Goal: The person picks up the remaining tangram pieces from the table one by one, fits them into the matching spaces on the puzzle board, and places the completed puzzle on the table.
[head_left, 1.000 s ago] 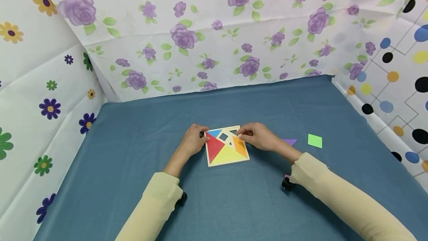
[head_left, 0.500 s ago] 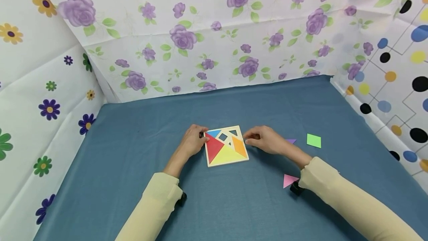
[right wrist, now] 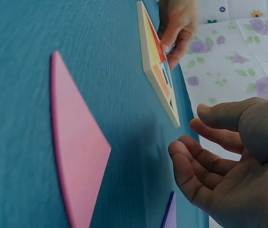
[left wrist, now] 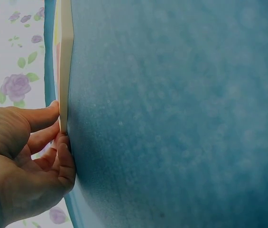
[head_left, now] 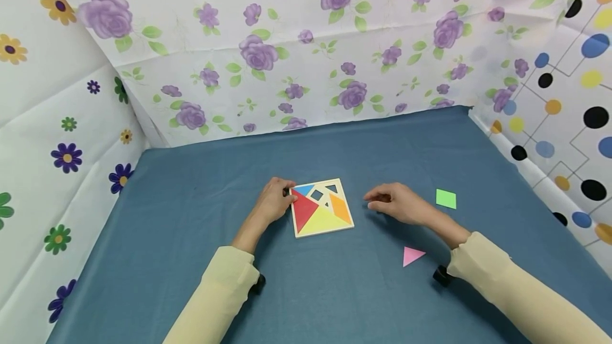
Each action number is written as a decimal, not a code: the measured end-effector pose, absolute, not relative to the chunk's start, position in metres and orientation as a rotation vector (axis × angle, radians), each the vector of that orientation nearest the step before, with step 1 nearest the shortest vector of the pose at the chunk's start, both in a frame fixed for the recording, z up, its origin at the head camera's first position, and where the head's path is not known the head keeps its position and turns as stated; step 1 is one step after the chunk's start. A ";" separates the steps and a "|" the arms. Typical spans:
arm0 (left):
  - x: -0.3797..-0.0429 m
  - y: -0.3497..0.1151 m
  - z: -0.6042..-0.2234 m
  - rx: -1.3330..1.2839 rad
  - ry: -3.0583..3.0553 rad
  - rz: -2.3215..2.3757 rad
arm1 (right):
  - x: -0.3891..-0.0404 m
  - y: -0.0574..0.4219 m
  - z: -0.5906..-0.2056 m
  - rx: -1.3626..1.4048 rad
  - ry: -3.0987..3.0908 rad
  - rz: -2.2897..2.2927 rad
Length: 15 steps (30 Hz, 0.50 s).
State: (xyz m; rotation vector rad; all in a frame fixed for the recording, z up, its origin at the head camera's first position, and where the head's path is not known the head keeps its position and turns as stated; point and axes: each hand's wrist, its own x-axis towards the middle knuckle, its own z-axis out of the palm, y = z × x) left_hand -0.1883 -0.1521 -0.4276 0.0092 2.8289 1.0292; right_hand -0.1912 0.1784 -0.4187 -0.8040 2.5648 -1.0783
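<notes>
My left hand (head_left: 273, 199) pinches the upper left corner of a square tangram board (head_left: 325, 232), thumb on top. In the board lie red (head_left: 303, 212), yellow (head_left: 324, 222), blue (head_left: 304, 189) and orange (head_left: 340, 209) pieces, and several dark gaps show near its upper right. Over the cloth right of the board hovers my right hand (head_left: 399, 204), its fingers loosely bent around nothing. Below that hand lies a pink triangle (head_left: 412, 256). A purple triangle (right wrist: 170, 213) shows in the right wrist view; in the head view the right hand hides it.
A light green square (head_left: 446, 198) lies on the blue tablecloth (head_left: 191, 259), right of my right hand. Floral fabric (head_left: 258, 52) hangs behind the table, with patterned sheets on both sides. Black wrist cameras (head_left: 442, 276) sit under the sleeves.
My right hand has drawn back from the board's upper right corner toward the right, uncovering the pink triangle and now covering the purple one. The left hand has kept its grip on the board.
</notes>
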 end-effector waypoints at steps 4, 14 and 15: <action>-0.187 -0.152 -0.427 0.016 2.833 1.031 | -0.188 0.187 -0.418 -0.780 2.574 -1.076; -0.188 -0.151 -0.428 0.016 2.837 1.036 | -0.177 0.207 -0.420 -0.773 2.547 -1.129; -0.188 -0.151 -0.428 0.013 2.834 1.040 | -0.176 0.209 -0.420 -0.773 2.546 -1.136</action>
